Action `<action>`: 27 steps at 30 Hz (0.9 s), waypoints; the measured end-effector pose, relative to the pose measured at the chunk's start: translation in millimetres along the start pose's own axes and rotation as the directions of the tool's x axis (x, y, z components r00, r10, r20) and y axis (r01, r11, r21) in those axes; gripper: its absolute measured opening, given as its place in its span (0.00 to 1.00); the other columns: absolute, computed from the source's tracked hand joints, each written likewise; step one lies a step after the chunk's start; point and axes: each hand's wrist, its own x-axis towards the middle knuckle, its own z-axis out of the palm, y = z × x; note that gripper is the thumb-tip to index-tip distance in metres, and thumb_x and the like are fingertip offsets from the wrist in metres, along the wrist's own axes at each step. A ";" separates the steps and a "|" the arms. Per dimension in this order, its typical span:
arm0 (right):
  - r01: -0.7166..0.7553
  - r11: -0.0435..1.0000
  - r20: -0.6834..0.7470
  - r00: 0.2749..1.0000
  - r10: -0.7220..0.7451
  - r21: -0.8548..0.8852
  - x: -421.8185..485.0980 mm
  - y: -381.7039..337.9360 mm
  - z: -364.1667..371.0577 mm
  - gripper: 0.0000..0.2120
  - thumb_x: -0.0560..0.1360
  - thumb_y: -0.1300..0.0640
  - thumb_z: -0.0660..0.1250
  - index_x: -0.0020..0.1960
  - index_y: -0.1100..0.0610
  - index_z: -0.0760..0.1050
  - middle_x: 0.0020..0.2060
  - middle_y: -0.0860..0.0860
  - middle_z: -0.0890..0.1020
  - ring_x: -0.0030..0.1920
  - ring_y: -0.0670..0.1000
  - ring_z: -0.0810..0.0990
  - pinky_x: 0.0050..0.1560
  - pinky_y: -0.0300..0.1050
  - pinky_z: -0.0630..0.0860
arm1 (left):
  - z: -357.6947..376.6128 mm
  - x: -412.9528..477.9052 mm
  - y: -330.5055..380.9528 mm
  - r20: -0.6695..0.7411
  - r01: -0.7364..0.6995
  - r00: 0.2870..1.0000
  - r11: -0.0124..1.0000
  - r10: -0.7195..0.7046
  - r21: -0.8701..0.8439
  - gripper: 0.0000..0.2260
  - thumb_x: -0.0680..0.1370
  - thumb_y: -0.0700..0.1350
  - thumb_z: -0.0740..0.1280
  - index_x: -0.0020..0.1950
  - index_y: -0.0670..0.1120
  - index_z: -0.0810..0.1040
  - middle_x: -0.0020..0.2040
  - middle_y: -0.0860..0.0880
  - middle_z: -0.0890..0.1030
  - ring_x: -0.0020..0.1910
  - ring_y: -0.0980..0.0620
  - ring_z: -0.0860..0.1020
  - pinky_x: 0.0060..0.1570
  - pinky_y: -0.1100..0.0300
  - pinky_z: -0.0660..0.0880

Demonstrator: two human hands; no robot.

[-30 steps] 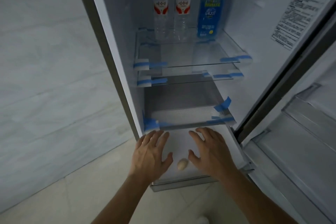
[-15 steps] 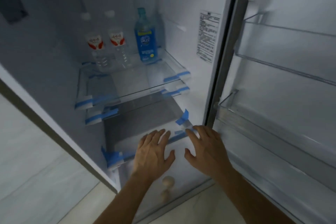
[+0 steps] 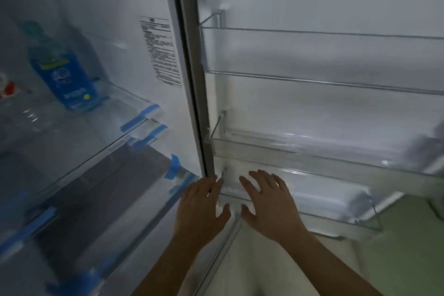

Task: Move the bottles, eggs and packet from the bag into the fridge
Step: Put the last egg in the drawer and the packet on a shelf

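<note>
bottle (image 3: 63,77) on fridge shelf (image 3: 79,132) at left (door racks (image 3: 312,79) at right)

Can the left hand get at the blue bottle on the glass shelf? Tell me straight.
Probably yes. The left hand is empty and open at the fridge's front edge, and nothing stands between it and the blue bottle, which sits at the back of the glass shelf. It needs a reach up and inward.

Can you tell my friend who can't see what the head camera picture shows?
Two empty, open hands, left hand and right hand, reach toward an open fridge. A blue bottle stands on a glass shelf; the door racks look bare.
</note>
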 end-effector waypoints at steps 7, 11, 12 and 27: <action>-0.333 0.932 -0.055 0.943 0.328 -0.141 -88.4 -0.9 -31.6 0.29 0.72 0.43 0.64 0.70 0.54 0.74 0.67 0.57 0.77 0.69 0.60 0.74 0.68 0.60 0.71 | 14.0 -6.1 48.3 0.001 -0.308 0.949 0.928 0.315 -0.209 0.26 0.75 0.57 0.62 0.70 0.47 0.76 0.68 0.47 0.78 0.66 0.45 0.76 0.64 0.43 0.74; -0.494 0.849 -0.101 0.870 0.483 -0.189 -148.7 -6.0 -49.4 0.29 0.74 0.43 0.63 0.71 0.55 0.73 0.69 0.59 0.76 0.70 0.62 0.73 0.69 0.61 0.70 | 14.9 -19.9 91.6 0.033 -0.447 0.883 0.859 0.469 -0.248 0.26 0.75 0.58 0.61 0.70 0.50 0.76 0.69 0.50 0.77 0.68 0.47 0.75 0.68 0.45 0.71; -0.535 0.821 -0.106 0.845 0.524 -0.201 -164.3 -8.7 -54.2 0.30 0.74 0.43 0.62 0.72 0.55 0.72 0.69 0.59 0.75 0.71 0.62 0.72 0.70 0.61 0.69 | 15.7 -24.4 103.1 0.035 -0.486 0.858 0.833 0.512 -0.266 0.26 0.75 0.58 0.62 0.70 0.50 0.76 0.69 0.50 0.77 0.68 0.47 0.75 0.68 0.45 0.71; -0.965 0.174 -0.255 0.222 0.941 -0.197 -439.2 -93.1 -104.3 0.31 0.75 0.40 0.59 0.74 0.52 0.68 0.71 0.57 0.73 0.74 0.60 0.69 0.73 0.61 0.66 | 19.6 -180.0 312.6 -0.001 -0.870 0.262 0.235 0.965 -0.433 0.26 0.75 0.58 0.63 0.69 0.47 0.76 0.67 0.48 0.79 0.66 0.45 0.75 0.65 0.44 0.72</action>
